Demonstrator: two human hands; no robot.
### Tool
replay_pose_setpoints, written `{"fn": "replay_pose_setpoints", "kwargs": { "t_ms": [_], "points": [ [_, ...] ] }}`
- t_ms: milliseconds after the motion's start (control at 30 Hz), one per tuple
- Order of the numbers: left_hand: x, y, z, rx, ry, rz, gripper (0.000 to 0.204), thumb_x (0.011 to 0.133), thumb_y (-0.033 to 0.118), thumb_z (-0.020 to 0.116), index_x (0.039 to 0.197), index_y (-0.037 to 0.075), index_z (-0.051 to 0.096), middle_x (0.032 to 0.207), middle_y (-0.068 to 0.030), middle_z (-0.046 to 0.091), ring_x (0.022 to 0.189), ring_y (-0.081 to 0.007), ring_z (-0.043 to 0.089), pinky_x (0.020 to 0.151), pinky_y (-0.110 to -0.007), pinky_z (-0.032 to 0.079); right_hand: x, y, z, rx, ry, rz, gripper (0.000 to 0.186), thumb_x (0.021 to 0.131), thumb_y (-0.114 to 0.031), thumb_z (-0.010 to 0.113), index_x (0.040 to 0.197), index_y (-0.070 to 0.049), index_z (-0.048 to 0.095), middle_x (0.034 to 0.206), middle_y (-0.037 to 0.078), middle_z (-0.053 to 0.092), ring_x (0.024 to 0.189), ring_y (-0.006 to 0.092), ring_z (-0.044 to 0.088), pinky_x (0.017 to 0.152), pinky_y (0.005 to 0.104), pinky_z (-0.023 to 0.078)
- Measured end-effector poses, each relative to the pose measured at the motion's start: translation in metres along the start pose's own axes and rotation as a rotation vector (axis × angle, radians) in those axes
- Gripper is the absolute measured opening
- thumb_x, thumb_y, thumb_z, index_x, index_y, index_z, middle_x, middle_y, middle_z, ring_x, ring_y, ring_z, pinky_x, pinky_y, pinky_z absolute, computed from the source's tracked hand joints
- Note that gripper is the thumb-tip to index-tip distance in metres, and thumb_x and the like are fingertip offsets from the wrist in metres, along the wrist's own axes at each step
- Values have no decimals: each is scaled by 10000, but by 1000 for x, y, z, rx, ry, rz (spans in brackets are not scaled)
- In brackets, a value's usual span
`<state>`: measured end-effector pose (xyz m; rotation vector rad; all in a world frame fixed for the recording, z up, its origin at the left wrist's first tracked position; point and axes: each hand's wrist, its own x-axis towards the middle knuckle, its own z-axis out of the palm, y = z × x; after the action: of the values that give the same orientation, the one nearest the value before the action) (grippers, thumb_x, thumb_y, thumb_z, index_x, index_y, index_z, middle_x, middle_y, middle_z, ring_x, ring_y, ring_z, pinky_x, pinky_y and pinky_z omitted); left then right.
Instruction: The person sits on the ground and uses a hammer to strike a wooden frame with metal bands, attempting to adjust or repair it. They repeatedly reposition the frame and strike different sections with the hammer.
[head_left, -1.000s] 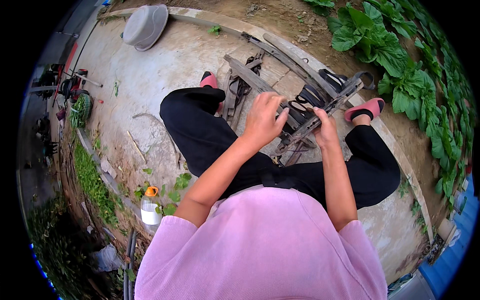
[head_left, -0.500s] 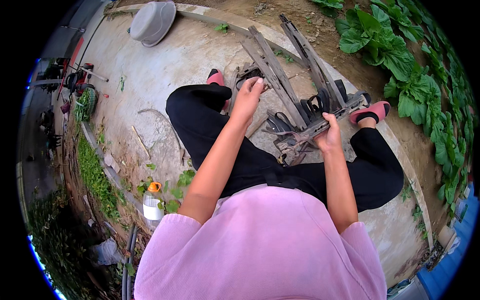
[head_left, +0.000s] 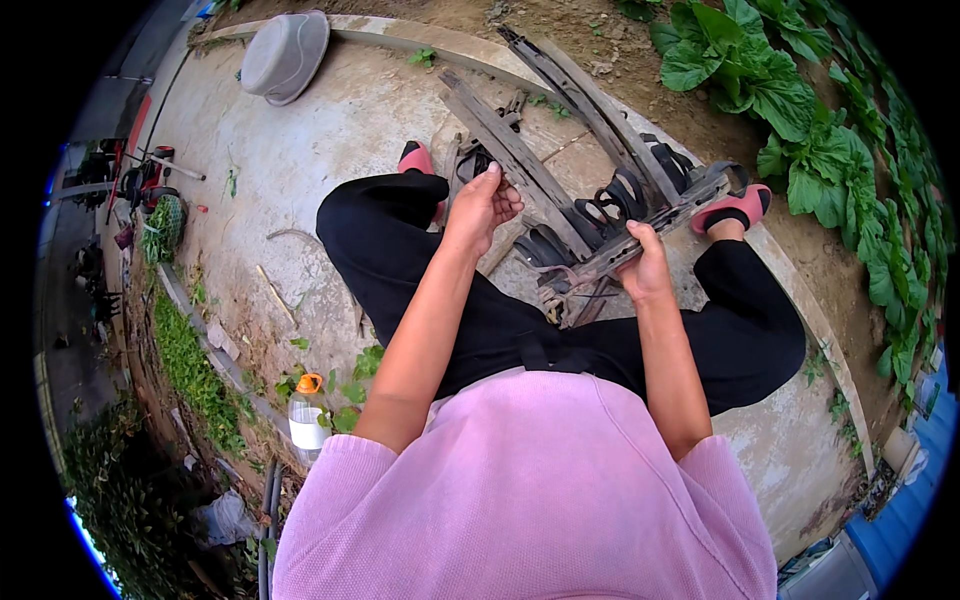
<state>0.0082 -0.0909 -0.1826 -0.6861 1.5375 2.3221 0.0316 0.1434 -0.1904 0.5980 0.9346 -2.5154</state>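
Note:
A weathered grey wooden bar (head_left: 690,198) lies slanted across my lap area, and my right hand (head_left: 645,265) is closed round its near part with the thumb on top. Black strap loops (head_left: 615,200) hang along the bar. Long worn boards (head_left: 515,150) run away from it toward the far side, and another pair of boards (head_left: 600,110) stands to the right of them. My left hand (head_left: 483,212) is beside the left boards, thumb up and fingers curled; what it holds, if anything, is hidden.
My pink-and-black shoes (head_left: 733,208) frame the wood on both sides. A pale plastic tub (head_left: 287,58) lies tipped at the far left. An orange-capped bottle (head_left: 308,420) stands at the near left. Leafy green plants (head_left: 790,100) grow in soil beyond the concrete kerb (head_left: 810,330).
My left hand has moved slightly left and nearer, its fingers now turned more toward the boards. The wooden frame has shifted a little left in the picture; my right hand still grips it.

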Motion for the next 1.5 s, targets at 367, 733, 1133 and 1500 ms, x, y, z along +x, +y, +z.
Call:
{"fn": "replay_pose_setpoints", "kwargs": {
  "t_ms": [367,733,1133,1500],
  "points": [
    [0,5,4,-56,-42,-23,436,878,469,428,722,71,509,534,22,419,485,-107,399,499,-241,360,-8,-5,12,46,15,11,146,766,-176,553,853,-58,548,881,84,595,836,237,568,802,392,446],
    [-12,11,5,80,-67,108,451,891,449,414,705,50,512,537,8,414,482,-97,395,469,-234,351,7,-2,5,116,8,52,309,759,-215,527,977,3,532,973,144,585,907,270,561,840,413,437],
    [-14,16,13,-160,-165,-215,419,914,426,364,676,93,453,509,26,339,474,-108,328,534,-260,347,7,4,-6,129,-17,7,290,767,-183,509,993,-4,535,973,128,587,906,262,561,839,388,437],
    [-3,6,11,822,36,581,277,856,215,559,1007,-12,511,823,-52,552,727,-105,522,632,-242,442,4,0,0,113,85,70,289,753,-219,539,961,-19,541,956,108,591,870,253,560,824,379,435]
  ]
}}
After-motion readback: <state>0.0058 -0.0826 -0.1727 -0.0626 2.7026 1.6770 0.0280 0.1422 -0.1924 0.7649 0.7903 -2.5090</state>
